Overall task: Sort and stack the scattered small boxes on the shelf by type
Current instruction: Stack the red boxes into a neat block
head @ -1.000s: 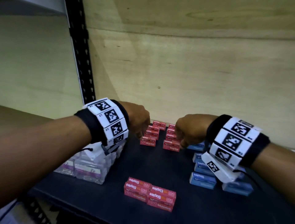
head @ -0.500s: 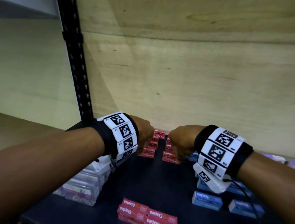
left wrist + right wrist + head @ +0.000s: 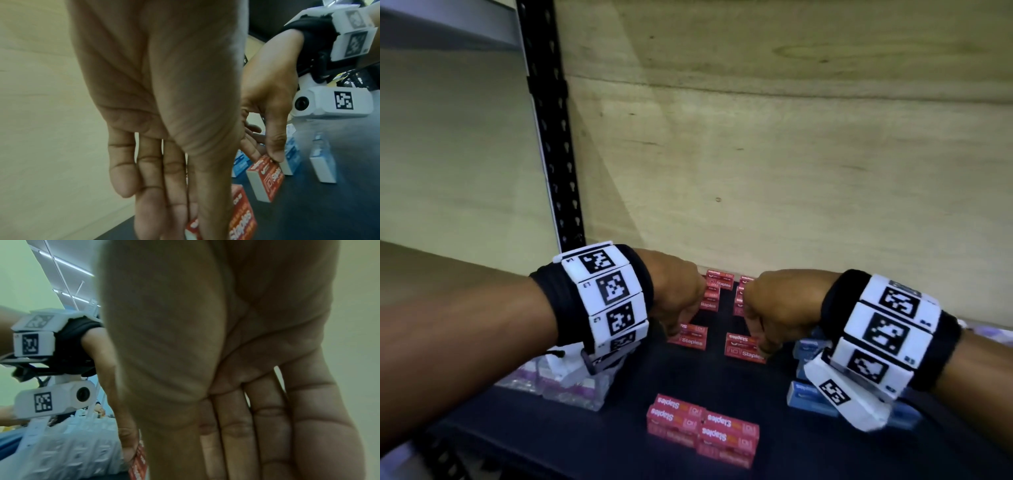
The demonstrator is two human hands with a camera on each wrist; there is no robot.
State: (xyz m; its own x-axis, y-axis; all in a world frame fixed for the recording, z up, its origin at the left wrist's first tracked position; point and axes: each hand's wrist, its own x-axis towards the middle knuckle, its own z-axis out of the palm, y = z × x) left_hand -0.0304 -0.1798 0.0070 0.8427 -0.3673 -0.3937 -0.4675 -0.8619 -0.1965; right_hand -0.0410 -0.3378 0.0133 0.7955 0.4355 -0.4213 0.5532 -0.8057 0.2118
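Observation:
My left hand (image 3: 673, 333) pinches a red Staples box (image 3: 690, 338) between thumb and fingers, just in front of the two rows of red Staples boxes (image 3: 718, 283) at the back of the dark shelf (image 3: 619, 428). My right hand (image 3: 763, 345) pinches another red Staples box (image 3: 743, 348) beside it. The left wrist view shows my left hand (image 3: 185, 227) on its red box (image 3: 243, 219), and the right hand's box (image 3: 267, 177) tilted. A stack of red Staples boxes (image 3: 702, 428) stands near the front edge.
Blue boxes (image 3: 810, 399) lie scattered at the right, partly hidden under my right wrist. Clear boxes with purple labels (image 3: 571, 385) are piled at the left. A plywood wall (image 3: 791, 171) closes the back, and a black perforated upright (image 3: 554, 137) stands at the left.
Both hands have come forward from the back rows, each with one red box now standing apart from them. The head view has tilted up.

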